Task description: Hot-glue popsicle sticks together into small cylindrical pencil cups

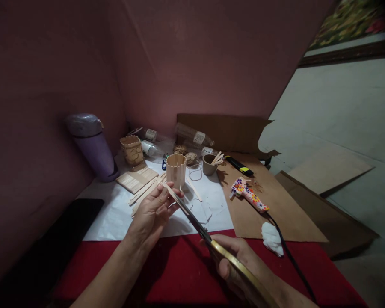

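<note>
Between the thumb and fingers of my left hand (pixel 155 205) is a pale wooden craft stick (pixel 170 190), tilted over the white paper. My right hand (pixel 237 261) grips the brass-coloured handles of large scissors (pixel 195 222). Their dark blades reach up and left to the stick near my left fingers; whether they touch it I cannot tell. Just beyond stands a cup made of upright craft sticks (pixel 176 169). Loose craft sticks (pixel 147 192) lie left of it, beside a banded stack of sticks (pixel 137 177).
A floral glue gun (pixel 250 196) and a black-yellow cutter (pixel 239 165) lie on cardboard (pixel 282 218) at right, near a crumpled white tissue (pixel 272 239). Behind are a small pot (pixel 210 164), twine balls (pixel 191 158) and plastic bottles (pixel 195 134). A purple tumbler (pixel 94 149) stands left.
</note>
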The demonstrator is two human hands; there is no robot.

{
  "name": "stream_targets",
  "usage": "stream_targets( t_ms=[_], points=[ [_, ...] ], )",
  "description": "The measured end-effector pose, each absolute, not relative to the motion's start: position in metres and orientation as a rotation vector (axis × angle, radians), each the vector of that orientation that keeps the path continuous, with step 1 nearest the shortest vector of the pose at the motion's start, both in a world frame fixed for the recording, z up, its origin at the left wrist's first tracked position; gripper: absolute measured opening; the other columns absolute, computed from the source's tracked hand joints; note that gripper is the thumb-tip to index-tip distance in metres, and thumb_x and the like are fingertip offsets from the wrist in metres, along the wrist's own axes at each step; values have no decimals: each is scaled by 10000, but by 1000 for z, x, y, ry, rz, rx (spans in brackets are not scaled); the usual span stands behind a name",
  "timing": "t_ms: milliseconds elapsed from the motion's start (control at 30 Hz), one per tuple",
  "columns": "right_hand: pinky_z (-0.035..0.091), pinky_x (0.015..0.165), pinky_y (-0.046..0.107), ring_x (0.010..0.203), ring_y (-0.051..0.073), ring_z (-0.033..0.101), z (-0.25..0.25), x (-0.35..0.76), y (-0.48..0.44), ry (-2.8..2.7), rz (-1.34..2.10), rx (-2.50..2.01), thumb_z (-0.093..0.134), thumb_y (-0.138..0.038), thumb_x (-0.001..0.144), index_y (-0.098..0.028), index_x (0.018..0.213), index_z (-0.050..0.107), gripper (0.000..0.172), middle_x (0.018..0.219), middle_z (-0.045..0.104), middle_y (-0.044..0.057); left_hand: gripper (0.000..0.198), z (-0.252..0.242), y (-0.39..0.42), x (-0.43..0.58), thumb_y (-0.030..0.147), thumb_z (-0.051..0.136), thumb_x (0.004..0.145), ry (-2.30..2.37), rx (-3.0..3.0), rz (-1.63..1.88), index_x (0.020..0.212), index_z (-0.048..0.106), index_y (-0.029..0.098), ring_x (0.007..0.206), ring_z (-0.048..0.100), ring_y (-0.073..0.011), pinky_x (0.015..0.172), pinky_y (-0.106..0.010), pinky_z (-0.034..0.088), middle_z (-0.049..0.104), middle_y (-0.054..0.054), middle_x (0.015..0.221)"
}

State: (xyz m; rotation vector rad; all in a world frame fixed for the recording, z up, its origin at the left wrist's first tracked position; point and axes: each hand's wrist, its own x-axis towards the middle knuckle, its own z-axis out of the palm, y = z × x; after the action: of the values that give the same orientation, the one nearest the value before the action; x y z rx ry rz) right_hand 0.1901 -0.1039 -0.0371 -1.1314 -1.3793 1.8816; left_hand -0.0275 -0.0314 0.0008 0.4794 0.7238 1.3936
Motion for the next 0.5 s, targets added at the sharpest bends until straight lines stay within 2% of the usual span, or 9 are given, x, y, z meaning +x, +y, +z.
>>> stream_targets(
  t_ms=[100,300,500],
  points=[
    [196,359,148,387,16,277,-38,189,-102,-1340,1929,-1124,730,-669,705,-160,983,577,600,552,426,-90,162,-1,-31,-28,166,744,779,711,486,1379,923,688,118,778,718,-193,733,-287,586,728,-78,791],
    [121,352,168,359,-3,227,-34,184,-103,-1334,1859,-1117,740,-780,558,-142,929,597,751,523,414,-99,190,0,-29,-27,242,757,776,758,523,1426,916,654,165,747,710,-187,700,-289,570,718,-53,763],
    [155,373,178,397,13,277,-33,186,-99,-1451,1863,-1084,722,-783,589,-132,936,598,748,580,496,-54,180,0,-29,-28,317,716,808,790,515,1463,882,658,164,744,711,-192,733,-319,566,709,-43,725]
  ],
)
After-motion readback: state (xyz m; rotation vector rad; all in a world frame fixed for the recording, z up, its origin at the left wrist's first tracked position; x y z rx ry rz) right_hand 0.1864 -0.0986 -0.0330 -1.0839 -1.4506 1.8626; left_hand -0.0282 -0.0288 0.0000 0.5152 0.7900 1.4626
